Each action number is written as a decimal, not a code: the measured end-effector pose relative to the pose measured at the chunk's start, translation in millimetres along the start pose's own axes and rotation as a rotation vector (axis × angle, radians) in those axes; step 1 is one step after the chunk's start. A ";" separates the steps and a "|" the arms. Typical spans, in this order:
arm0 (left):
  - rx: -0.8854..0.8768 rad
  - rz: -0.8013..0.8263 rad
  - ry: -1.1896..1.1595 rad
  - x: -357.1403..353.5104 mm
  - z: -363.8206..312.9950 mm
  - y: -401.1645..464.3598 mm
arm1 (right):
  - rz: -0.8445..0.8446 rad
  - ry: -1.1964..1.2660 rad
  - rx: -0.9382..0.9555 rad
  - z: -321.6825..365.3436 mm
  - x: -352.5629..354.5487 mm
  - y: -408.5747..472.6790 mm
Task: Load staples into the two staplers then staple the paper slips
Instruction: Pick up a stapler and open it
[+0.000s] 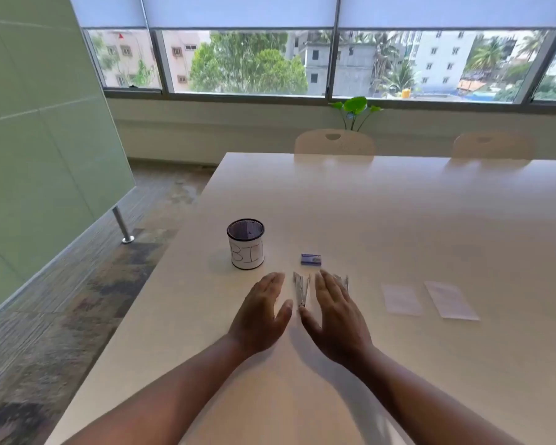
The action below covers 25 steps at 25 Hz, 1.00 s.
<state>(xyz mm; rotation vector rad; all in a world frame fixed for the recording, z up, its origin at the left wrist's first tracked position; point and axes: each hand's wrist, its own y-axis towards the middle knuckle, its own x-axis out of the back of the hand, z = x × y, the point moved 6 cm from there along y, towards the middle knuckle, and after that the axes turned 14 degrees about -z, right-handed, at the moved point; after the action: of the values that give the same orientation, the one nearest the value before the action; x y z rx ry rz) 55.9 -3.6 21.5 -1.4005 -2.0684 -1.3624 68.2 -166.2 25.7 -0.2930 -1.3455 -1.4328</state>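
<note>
A small metal stapler (301, 290) lies hinged open on the white table (398, 220), between my two hands. My left hand (262, 313) hovers just left of it with fingers straight, holding nothing. On the other side, my right hand (336, 319) is also flat and empty, and it partly hides a second stapler (343, 282) behind its fingers. A small blue staple box (311, 259) sits just beyond the staplers. Two white paper slips (401, 299) (450, 299) lie side by side to the right.
A black mesh cup with a white label (246, 244) stands at the left, near the table's left edge. Two beige chairs (334, 142) (491, 144) are tucked in at the far side. Floor and a green partition lie to the left.
</note>
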 end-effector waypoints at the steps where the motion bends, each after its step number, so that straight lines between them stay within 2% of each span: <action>1: 0.025 0.001 -0.028 -2.7 2.6 -0.4 | 0.007 0.035 -0.016 -1.2 -3.6 -0.7; 5: 0.144 0.067 -0.100 -4.4 5.4 -6.8 | 0.097 0.133 -0.118 -3.2 -13.6 -5.0; 12: 0.210 0.004 -0.146 -0.7 9.0 -4.9 | 0.071 0.167 -0.215 0.8 -22.3 7.4; 16: 0.403 -0.032 -0.300 -2.1 23.0 2.3 | 0.088 0.091 -0.264 2.7 -29.5 20.9; 20: 0.576 -0.057 -0.420 -8.2 36.7 8.9 | 0.120 0.016 -0.213 4.7 -34.8 23.6; 25: 0.575 -0.073 -0.380 -10.9 31.8 8.8 | 0.092 0.209 -0.181 2.8 -35.1 19.8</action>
<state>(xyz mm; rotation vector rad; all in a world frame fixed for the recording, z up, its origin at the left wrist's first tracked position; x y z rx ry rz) 76.4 17.2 2.7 -1.3950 -2.4895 -0.4592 95.9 -141.0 10.5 -0.3098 -1.0240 -1.4667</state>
